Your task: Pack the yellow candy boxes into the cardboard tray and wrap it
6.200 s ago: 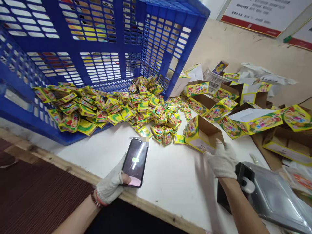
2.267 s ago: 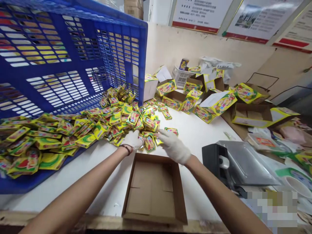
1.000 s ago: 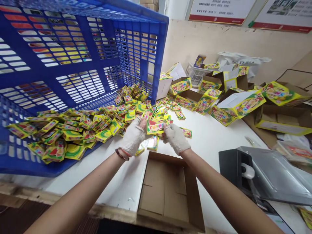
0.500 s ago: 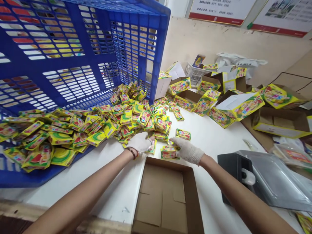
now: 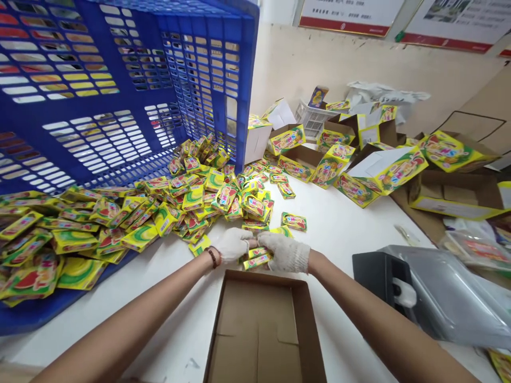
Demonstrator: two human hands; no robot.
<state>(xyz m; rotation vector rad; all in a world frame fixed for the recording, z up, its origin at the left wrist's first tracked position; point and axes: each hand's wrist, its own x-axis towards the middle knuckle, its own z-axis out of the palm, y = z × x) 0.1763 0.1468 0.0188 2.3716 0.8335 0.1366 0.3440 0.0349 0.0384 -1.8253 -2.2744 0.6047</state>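
Observation:
My two hands, in white knit gloves, meet just behind an open brown cardboard box. My right hand is closed around a few small yellow-and-green printed boxes, stacked side by side. From the left, my left hand presses its fingers against the same small boxes, and its fingertips touch those of the right hand. Part of the stack is hidden by the gloves. One loose small box lies on the white table behind my right hand. A large heap of the same boxes spreads behind and left of my hands.
A blue plastic crate lies tipped on its side at left, boxes spilling out. Larger printed cartons stand open along the back right. A black tape dispenser and a clear plastic cover sit at right.
My hands have come together, the right moving left with small boxes in its grasp. Those boxes now stand gathered between both hands. The view has shifted slightly right.

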